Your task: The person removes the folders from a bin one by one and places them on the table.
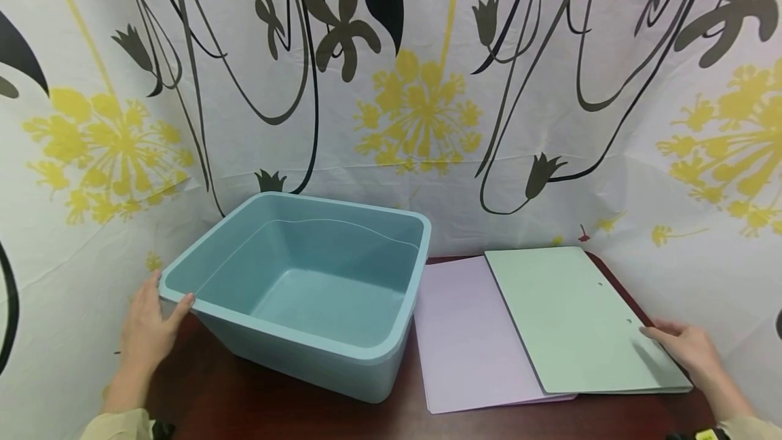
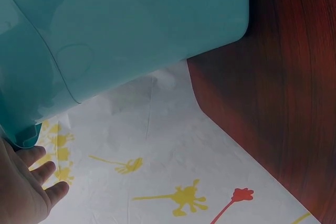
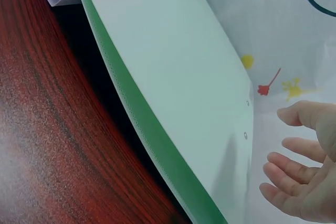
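Note:
A pale blue plastic tub (image 1: 293, 352) stands at the left with nothing in it. At its near left corner is my left hand (image 1: 146, 331), the thumb close to the rim and the fingers along the outer side. In the left wrist view, the loosely spread fingers (image 2: 44, 171) show just below the tub's lip. To the right, a light green folder (image 1: 580, 324) overlaps a lilac folder (image 1: 467, 338). My right hand (image 1: 684, 345) is by the green folder's right edge. The right wrist view shows its fingers (image 3: 289, 182) spread, with nothing between them.
The dark reddish-brown table (image 1: 244, 399) runs under the tub and folders. A white cloth (image 1: 421, 127) with yellow flowers and dark stems hangs behind and at both sides, close to the table's edges.

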`<state>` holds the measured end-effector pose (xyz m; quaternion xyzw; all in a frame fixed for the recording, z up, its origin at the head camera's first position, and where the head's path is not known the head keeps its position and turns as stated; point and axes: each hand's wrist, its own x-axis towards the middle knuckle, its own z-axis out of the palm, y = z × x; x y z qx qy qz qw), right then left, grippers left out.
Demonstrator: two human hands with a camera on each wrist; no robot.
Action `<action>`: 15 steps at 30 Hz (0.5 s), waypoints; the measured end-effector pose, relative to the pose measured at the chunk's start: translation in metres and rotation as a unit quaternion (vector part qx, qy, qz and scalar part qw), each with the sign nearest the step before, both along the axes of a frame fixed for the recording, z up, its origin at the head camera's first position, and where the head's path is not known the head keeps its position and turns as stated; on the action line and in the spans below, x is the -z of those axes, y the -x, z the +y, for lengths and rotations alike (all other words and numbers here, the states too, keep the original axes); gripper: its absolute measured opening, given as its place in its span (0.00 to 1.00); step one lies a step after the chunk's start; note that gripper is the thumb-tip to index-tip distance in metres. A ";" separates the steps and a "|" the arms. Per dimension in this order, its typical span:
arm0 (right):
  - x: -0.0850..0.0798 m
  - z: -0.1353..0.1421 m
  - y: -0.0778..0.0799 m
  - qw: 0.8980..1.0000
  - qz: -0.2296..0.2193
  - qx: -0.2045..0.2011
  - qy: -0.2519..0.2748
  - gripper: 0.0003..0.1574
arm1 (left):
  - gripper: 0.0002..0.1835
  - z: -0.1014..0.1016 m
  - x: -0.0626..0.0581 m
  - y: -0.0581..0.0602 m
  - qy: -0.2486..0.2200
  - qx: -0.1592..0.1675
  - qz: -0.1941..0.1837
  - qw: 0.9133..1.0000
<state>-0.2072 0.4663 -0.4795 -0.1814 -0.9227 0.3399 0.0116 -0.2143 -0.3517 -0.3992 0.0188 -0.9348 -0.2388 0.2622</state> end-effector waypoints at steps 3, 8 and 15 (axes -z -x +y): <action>0.000 -0.002 0.000 1.000 0.001 0.003 -0.001 0.47 | 0.43 0.000 -0.001 -0.001 -0.004 0.002 -0.006 1.000; -0.004 -0.004 0.000 1.000 -0.006 -0.005 -0.003 0.48 | 0.43 0.000 -0.003 -0.001 0.007 0.000 0.002 1.000; -0.007 -0.008 0.001 0.999 0.004 -0.032 0.006 0.47 | 0.42 0.002 -0.007 -0.001 0.037 0.002 0.014 0.999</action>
